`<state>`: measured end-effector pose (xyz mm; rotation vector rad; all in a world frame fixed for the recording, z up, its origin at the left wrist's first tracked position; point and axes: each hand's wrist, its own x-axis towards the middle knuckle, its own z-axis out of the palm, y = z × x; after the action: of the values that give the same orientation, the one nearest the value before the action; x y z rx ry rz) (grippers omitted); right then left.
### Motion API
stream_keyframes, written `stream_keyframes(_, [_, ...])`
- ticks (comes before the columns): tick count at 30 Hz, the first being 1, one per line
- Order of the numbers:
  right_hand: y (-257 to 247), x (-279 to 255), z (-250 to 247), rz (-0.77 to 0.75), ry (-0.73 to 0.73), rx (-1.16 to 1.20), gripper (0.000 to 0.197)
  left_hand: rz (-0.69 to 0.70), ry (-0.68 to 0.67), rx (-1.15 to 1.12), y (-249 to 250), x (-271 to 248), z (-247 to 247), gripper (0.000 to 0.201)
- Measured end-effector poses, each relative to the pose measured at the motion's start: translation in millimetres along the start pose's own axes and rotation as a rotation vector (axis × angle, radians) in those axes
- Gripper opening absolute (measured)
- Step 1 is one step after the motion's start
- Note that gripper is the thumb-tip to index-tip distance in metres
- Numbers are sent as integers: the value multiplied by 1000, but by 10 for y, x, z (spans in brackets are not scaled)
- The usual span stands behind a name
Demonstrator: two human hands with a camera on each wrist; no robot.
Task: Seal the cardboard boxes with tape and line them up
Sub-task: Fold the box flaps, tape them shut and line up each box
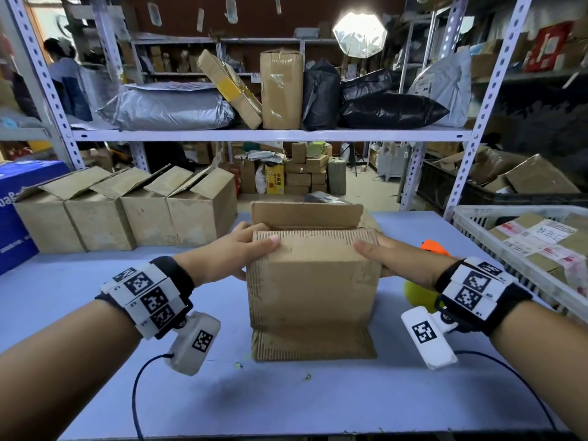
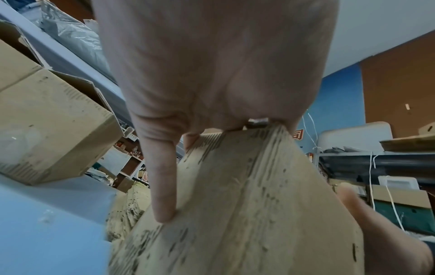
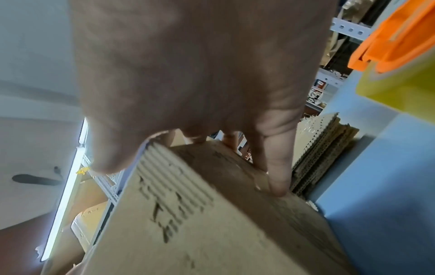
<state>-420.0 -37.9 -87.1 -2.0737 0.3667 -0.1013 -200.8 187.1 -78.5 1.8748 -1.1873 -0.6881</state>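
Both hands, left hand (image 1: 235,249) and right hand (image 1: 385,254), are gripping the worn brown cardboard box (image 1: 313,281) mid-bench (image 1: 79,361), right of the brown box row (image 1: 127,214). Fingers (image 2: 162,186) are curling round its sides. Risks: soft flaps springing open, box tipping.

Five cardboard boxes: four in a row (image 1: 127,214), one (image 1: 313,281) held between two hands (image 1: 241,253).
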Motion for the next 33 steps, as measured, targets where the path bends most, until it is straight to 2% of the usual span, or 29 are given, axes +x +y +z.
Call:
stream_keyframes(1, [-8,-4,14,19,27,-6,77,-2,7,9,10,-5,1,47])
stream_keyframes(3, [-33,-6,51,-2,63,15,38,14,43,29,18,-4,14,43])
stream_keyframes(4, [-37,9,65,1,96,25,30,44,76,28,8,6,24,48])
stream_keyframes(5, [-47,20,77,6,137,21,31,93,121,33,-7,16,32,62])
stream_keyframes(7, [-48,49,80,15,221,31,50,188,183,64,-29,34,45,94])
stream_keyframes(9, [-51,47,87,13,265,78,76,223,184,73,-19,29,46,105])
stream_keyframes(11, [-39,46,94,-13,275,73,89,226,186,111,3,10,43,98])
stream_keyframes(12, [-39,54,94,-24,269,57,83,230,193,173,10,1,40,88])
stream_keyframes(15, [-67,90,88,-20,257,15,46,267,191,338,25,-13,17,42])
stream_keyframes(16, [-77,101,84,-13,258,-5,41,266,177,352,35,-18,10,35])
stream_keyframes(21, [-119,157,75,-12,255,-301,53,240,175,341,67,-23,2,34])
stream_keyframes(24, [-151,206,105,-54,273,-430,59,203,254,275,21,-8,46,33])
stream_keyframes(27, [-197,206,123,-38,251,-515,67,160,318,169,-12,-39,107,46])
stream_keyframes(30, [-266,209,153,-20,220,-639,78,151,313,149,-2,-67,136,58])
stream_keyframes(33, [-319,209,187,-53,171,-768,84,143,297,231,14,-55,127,49])
